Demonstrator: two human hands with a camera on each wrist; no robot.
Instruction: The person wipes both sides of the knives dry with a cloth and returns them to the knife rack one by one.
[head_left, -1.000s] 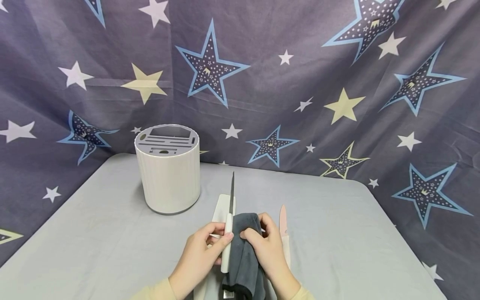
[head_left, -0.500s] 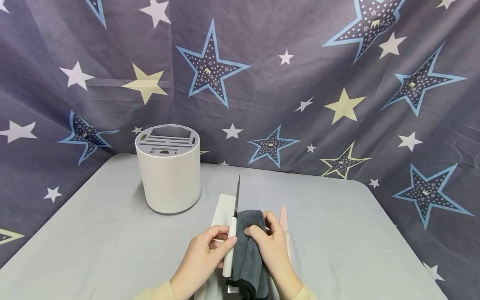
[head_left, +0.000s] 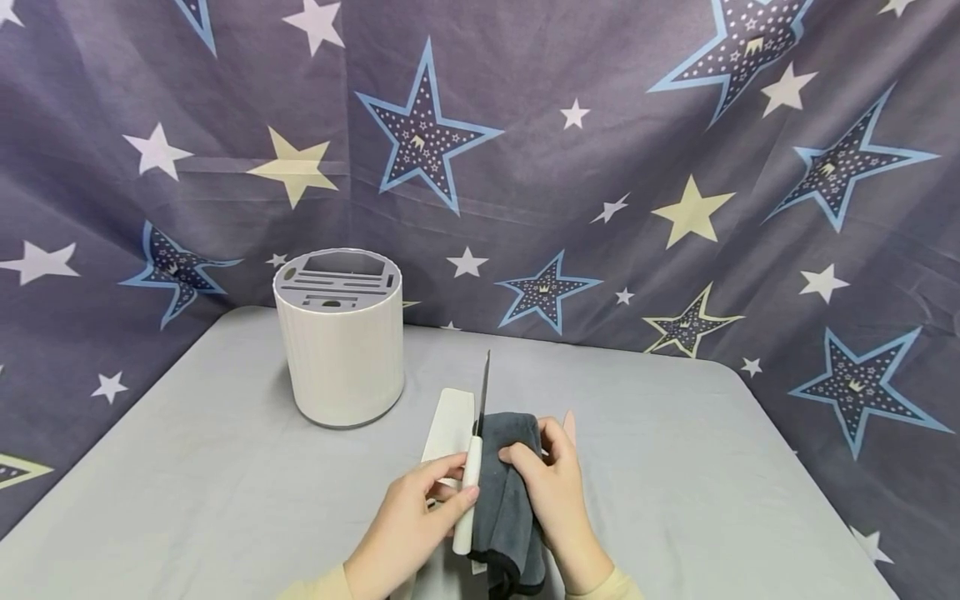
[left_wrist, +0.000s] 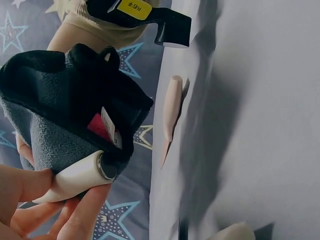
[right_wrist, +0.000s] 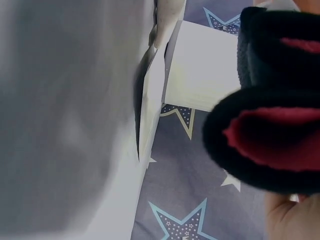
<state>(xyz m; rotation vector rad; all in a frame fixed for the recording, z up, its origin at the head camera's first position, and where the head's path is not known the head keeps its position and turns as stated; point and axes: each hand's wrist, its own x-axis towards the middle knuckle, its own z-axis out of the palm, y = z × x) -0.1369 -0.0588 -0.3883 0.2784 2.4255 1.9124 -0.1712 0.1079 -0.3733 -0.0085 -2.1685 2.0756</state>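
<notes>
My left hand (head_left: 412, 517) pinches the white handle (head_left: 468, 500) of a kitchen knife, whose blade (head_left: 483, 392) points up and away from me. In the left wrist view, the handle's metal-capped butt (left_wrist: 106, 167) shows between thumb and fingers. With my right hand (head_left: 558, 492) I hold a folded dark grey cloth (head_left: 502, 508) right beside the handle, thumb on its near face. The right wrist view shows the cloth's black edging and red inside (right_wrist: 280, 140). A pink knife (left_wrist: 172, 110) lies on the table, mostly hidden behind my right hand in the head view.
A white, ribbed, round knife block (head_left: 341, 358) with a grey slotted top stands at the back left of the grey-covered table (head_left: 712, 500). A broad white blade-like piece (head_left: 450, 425) lies behind my left hand. A star-patterned curtain (head_left: 480, 192) hangs behind.
Both hands, with the knife and cloth, have shifted slightly right. The cloth sits a little higher beside the handle, and my right hand covers more of the pink knife.
</notes>
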